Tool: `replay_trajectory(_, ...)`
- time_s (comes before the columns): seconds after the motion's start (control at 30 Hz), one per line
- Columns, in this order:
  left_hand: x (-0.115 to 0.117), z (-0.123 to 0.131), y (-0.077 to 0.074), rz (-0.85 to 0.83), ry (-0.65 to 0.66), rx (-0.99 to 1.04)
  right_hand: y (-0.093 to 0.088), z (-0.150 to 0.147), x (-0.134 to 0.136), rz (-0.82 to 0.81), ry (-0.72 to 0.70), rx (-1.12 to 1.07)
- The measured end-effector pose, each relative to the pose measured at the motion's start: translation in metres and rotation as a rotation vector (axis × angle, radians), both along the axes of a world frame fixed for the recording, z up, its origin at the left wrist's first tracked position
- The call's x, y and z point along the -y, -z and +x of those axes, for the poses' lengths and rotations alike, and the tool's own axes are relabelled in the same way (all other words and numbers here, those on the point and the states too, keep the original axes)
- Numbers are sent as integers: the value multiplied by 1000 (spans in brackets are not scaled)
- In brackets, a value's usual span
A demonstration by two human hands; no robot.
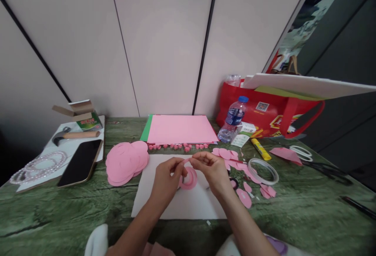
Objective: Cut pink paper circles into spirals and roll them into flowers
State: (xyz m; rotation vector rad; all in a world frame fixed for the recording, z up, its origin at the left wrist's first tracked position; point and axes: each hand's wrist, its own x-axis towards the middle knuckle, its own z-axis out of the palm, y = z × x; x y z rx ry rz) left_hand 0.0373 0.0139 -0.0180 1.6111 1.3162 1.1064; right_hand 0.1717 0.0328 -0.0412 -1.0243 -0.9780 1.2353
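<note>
I am watching from my remote seat, with both hands low over the white sheet (176, 205) on the tabletop (58, 209). My left hand (168, 175) and right hand (212, 169) meet fingertip to fingertip. Each is pinched shut on the outer end of a pink paper spiral (189, 178), whose coils hang down and rest on the sheet between my wrists.

By my reading the rolling has barely begun: the end is gripped, but nearly all the coil lies loose. A row of small rolled pink buds (179, 146) lies along the edge of the pink card (180, 128), so many look done. A stack of pink discs (125, 162) on the left sits uncut, so plenty seems left. A tape roll (263, 171) lies to the right.
</note>
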Motion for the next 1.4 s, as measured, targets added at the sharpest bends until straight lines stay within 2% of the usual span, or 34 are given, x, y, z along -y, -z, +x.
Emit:
replay_trajectory(0.47, 0, 1, -1, 2, 2, -5, 1, 0, 0, 10, 45, 29)
replay_trajectory(0.9, 0, 1, -3, -5, 2, 14, 3, 1, -1, 10, -22, -13)
replay_trajectory(1.4, -1, 2, 0, 7, -9, -9, -2, 1, 0, -4, 68, 87)
